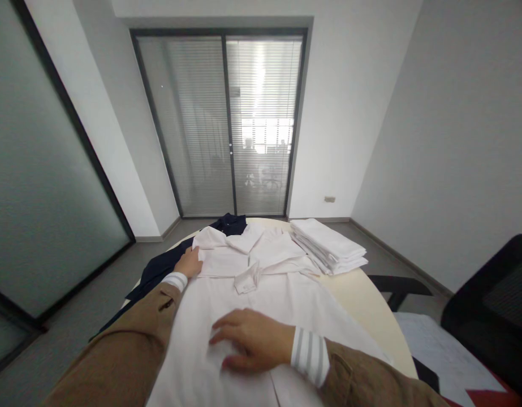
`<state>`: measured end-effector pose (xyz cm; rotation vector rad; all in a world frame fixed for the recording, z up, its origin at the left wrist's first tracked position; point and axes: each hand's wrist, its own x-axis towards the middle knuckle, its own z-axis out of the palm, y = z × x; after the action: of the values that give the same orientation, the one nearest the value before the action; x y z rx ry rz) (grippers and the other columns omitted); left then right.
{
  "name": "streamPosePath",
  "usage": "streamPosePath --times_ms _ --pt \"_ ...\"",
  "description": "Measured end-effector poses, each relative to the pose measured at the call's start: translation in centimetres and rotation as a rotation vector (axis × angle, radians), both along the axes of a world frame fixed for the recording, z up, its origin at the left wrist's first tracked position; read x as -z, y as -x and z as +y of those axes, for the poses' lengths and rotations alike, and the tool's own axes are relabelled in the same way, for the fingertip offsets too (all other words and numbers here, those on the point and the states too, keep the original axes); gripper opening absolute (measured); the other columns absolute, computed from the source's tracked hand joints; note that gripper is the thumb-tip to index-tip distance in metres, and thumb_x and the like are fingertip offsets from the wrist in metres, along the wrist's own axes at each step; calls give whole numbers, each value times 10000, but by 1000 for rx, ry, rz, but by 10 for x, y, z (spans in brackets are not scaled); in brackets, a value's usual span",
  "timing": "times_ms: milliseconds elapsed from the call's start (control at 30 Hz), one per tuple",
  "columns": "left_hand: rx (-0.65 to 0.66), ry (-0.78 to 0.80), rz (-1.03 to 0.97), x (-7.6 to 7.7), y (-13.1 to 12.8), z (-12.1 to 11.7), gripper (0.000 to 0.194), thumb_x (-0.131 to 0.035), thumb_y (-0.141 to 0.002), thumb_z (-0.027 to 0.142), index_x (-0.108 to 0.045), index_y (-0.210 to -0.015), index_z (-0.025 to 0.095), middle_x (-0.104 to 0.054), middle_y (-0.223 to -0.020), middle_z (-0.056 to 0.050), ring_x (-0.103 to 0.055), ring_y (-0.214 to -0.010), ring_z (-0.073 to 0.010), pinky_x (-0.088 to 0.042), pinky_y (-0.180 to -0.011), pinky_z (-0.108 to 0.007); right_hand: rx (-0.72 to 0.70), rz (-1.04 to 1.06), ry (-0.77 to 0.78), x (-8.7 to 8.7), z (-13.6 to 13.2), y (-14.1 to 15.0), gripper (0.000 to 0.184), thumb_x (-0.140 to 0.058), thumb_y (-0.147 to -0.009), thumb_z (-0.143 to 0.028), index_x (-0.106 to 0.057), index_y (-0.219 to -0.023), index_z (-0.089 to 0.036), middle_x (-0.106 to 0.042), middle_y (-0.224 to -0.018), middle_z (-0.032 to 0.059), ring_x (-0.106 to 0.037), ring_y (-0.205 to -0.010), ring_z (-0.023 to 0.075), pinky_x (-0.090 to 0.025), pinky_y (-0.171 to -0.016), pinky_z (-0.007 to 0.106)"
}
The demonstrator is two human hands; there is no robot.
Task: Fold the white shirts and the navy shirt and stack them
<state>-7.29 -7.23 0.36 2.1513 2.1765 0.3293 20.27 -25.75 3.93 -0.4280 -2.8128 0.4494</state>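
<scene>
A white coat (261,282) lies spread on a round cream table (371,305), collar at the far end, both sleeves folded across the chest. My left hand (188,263) rests on the coat's left shoulder edge, fingers curled over the fabric. My right hand (250,339) lies flat on the lower part of the coat, fingers stretched out and pointing left. Both arms wear brown sleeves with white striped cuffs.
A stack of folded white garments (328,246) sits at the table's far right. A dark navy garment (167,268) hangs off the table's left and far side. A black chair (494,305) stands at the right. Glass doors with blinds (227,124) are ahead.
</scene>
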Motion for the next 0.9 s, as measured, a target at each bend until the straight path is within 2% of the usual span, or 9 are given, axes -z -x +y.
streamPosePath --times_ms 67,133,233,300,433,533,600,767,900 --pt "-58 -22 13 -1 -8 -5 641 -563 -812 184 -432 -1426 58 -378 -1482 -293 -524 -1276 -394 -446 -1015 -477 276 -7 -133 -7 21 -15 520 -602 -854 -177 -519 -1366 -212 -494 -1470 108 -463 -1332 264 -390 -1086 423" --pt "-47 -106 29 -5 -18 -10 642 -562 -811 158 -442 -1440 112 -229 -1581 -258 -377 -1394 -412 -405 -1056 -513 503 -33 -252 -8 42 -32 683 -587 -794 -63 -444 -1441 -225 -385 -1552 126 -349 -1414 292 -348 -1108 463" --pt "150 -325 71 -14 -31 -12 524 -535 -828 101 -599 -1333 226 -98 -1660 -99 -189 -1489 -374 -324 -1131 -520 748 -101 -342 -1 67 -53 798 -593 -770 -39 -355 -1511 -214 -319 -1581 159 -284 -1441 329 -323 -1107 486" --pt "289 -415 103 -20 -34 -8 448 -515 -837 79 -701 -1210 244 -150 -1658 -46 -161 -1498 -364 -298 -1150 -527 809 -133 -341 9 76 -61 740 -591 -807 -77 -375 -1502 -215 -419 -1513 159 -358 -1385 323 -360 -1064 465" --pt "466 -380 178 -25 -32 9 377 -532 -832 91 -773 -1067 262 -283 -1621 -20 -129 -1507 -366 -194 -1186 -575 856 -61 -319 27 77 -64 506 -510 -925 -173 -469 -1429 -207 -625 -1240 126 -517 -1163 271 -403 -967 410" --pt "580 -376 228 -20 -34 23 366 -537 -831 92 -776 -1037 275 -344 -1596 -7 -110 -1514 -347 -88 -1207 -587 882 16 -293 33 75 -62 433 -484 -933 -176 -527 -1363 -194 -656 -1139 115 -541 -1083 261 -407 -941 392" --pt "611 -392 240 -13 -39 30 380 -521 -841 88 -760 -1066 278 -415 -1556 -19 -123 -1512 -342 -40 -1204 -604 878 52 -281 36 74 -62 476 -495 -916 -180 -498 -1392 -197 -636 -1207 119 -524 -1133 263 -398 -975 396" --pt "520 -417 168 1 -56 48 451 -421 -885 79 -655 -1236 241 -545 -1433 -85 -287 -1453 -329 -89 -1188 -620 973 32 -226 50 74 -63 681 -507 -898 -282 -293 -1532 -152 -345 -1570 152 -263 -1441 321 -235 -1151 535" --pt "241 -460 61 -3 -57 63 496 -415 -894 124 -504 -1381 95 -458 -1475 -179 -381 -1382 -326 -253 -1172 -499 1053 -72 -129 57 66 -64 688 -443 -926 -348 -234 -1555 -163 -125 -1657 127 -62 -1513 349 -162 -1142 658"
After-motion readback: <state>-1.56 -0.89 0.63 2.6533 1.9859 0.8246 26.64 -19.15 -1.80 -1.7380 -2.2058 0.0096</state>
